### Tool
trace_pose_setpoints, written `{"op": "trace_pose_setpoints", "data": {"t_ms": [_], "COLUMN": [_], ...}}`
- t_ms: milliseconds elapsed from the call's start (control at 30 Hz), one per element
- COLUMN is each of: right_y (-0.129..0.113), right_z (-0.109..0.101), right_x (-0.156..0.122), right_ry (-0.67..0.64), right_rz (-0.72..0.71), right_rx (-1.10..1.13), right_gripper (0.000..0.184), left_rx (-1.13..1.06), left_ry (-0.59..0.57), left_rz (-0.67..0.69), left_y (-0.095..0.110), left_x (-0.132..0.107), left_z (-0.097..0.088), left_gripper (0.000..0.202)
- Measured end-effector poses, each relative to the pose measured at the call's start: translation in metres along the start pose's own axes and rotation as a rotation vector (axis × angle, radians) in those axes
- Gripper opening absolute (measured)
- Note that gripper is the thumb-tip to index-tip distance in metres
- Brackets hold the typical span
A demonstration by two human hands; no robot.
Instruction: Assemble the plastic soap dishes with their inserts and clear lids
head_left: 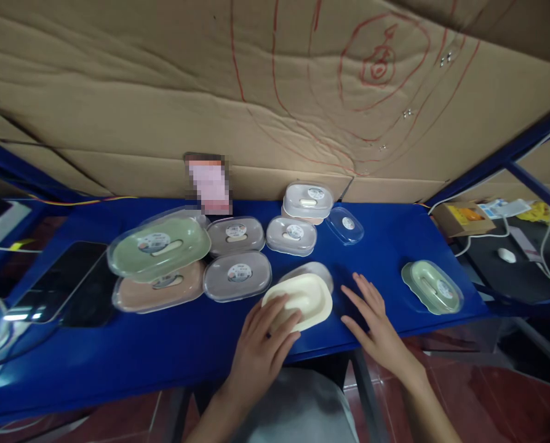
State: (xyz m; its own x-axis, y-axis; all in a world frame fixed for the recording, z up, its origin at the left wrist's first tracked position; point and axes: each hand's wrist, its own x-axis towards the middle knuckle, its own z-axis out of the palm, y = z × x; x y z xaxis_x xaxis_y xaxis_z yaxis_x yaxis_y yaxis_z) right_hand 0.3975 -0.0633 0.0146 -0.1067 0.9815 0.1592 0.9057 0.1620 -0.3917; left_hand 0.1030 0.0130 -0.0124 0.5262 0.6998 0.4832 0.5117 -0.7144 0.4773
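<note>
My left hand [263, 341] lies over the near left part of a cream oval soap-dish-like tray [309, 298], its fingers spread and reaching into the hollow. The thumb is beside the near rim; whether it touches cannot be seen. Behind the tray, partly hidden, is a clear oval lid [323, 274]. To the right of the tray, my right hand [371, 317] hovers with fingers apart and nothing in it. Left of the tray lie a labelled grey oval container [238, 275] and, just behind it, another grey container [237, 235].
A green lidded container [159, 245] sits on a pinkish one [159, 292] at left, beside dark phones [63, 280]. More lidded containers [292, 235] and a clear lid [344, 226] lie toward the cardboard wall [164, 80]. A green container [434, 286] is near the right edge.
</note>
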Motion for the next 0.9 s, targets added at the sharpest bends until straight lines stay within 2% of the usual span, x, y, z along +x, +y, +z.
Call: {"op": "trace_pose_setpoints", "data": {"t_ms": [167, 300, 367, 467, 533, 633, 733, 800, 900], "right_y": [0.006, -0.002, -0.010, -0.014, -0.005, 0.025, 0.048, 0.042, 0.004], "right_z": [0.022, 0.029, 0.030, 0.031, 0.029, 0.020, 0.011, 0.010, 0.022], "right_x": [0.004, 0.008, 0.015, 0.030, 0.037, 0.038, 0.032, 0.026, 0.019], "right_ry": [-0.067, 0.095, 0.097, -0.027, -0.048, 0.134, 0.304, 0.296, 0.176], "right_rz": [-0.033, 0.081, 0.034, -0.202, -0.281, -0.154, 0.005, 0.010, -0.147], "right_rx": [0.071, 0.167, 0.148, 0.052, 0.003, -0.027, 0.037, 0.081, 0.086], "right_gripper": [0.056, 0.075, 0.080, 0.058, 0.040, 0.028, 0.031, 0.032, 0.031], "left_rx": [0.114, 0.085, 0.057, 0.054, 0.087, 0.142, 0.176, 0.185, 0.196], "left_ry": [-0.002, 0.041, 0.090, 0.135, 0.119, 0.012, -0.112, -0.114, -0.075], "left_rz": [0.066, 0.105, 0.103, 0.090, 0.081, 0.101, 0.132, 0.099, 0.073], "left_y": [0.004, 0.005, 0.006, 0.006, 0.004, 0.002, 0.002, 0.001, -0.004], "left_x": [0.014, 0.020, 0.014, -0.009, -0.027, -0.045, -0.041, -0.030, -0.013], "left_z": [0.006, -0.001, -0.009, -0.023, -0.029, -0.028, -0.017, -0.009, -0.002], "left_gripper": [0.030, 0.028, 0.031, 0.031, 0.030, 0.031, 0.037, 0.046, 0.059]}}
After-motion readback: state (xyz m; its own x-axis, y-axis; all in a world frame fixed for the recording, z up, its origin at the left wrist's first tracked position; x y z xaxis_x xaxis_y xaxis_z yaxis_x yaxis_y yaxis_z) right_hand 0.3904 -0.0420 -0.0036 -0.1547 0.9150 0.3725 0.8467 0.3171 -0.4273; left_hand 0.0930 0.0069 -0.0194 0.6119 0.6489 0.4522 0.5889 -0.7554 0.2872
